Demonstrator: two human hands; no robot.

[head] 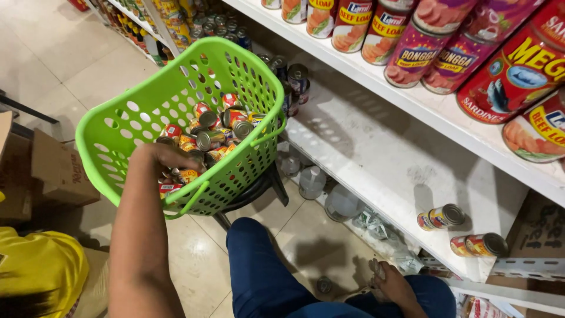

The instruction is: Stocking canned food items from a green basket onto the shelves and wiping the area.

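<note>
Green basket (126, 126) holds small red-labelled cans (219, 134); left hand (168, 158) reaches among them, its grip seemingly hidden.

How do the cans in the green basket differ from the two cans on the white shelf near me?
The cans in the green basket are many, heaped at mixed angles; the two shelf cans lie singly on their sides, apart. The basket cans have the left hand among them; the shelf cans are untouched, and the right hand rests low by the knee. Both groups are small, metal-ended tins with red-and-yellow labels.
</note>
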